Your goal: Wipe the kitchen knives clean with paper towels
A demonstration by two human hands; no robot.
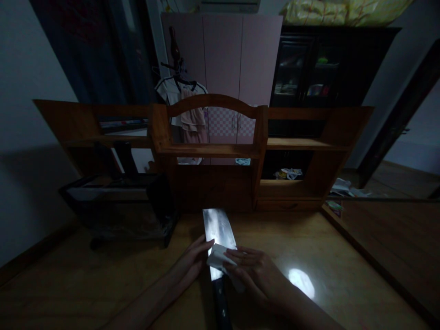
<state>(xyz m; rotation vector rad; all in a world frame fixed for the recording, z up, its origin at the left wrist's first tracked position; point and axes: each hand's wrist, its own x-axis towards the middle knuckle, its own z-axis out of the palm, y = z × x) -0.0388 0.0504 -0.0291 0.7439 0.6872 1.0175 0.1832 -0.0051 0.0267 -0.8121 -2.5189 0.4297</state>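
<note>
A broad steel cleaver (217, 227) lies flat on the wooden desk (103, 284), blade pointing away from me, its dark handle (222, 305) toward me. My right hand (256, 272) presses a folded white cloth (219, 256) onto the blade near the handle, fingers closed over it. My left hand (192, 263) rests at the blade's left edge, fingers stretched out and touching the steel beside the cloth.
A wooden shelf unit (213, 151) stands at the desk's back edge. A dark tray-like box (117, 201) sits at the left. A bright light reflection (301, 282) shines on the desk to the right. Wardrobe and dark cabinet stand behind.
</note>
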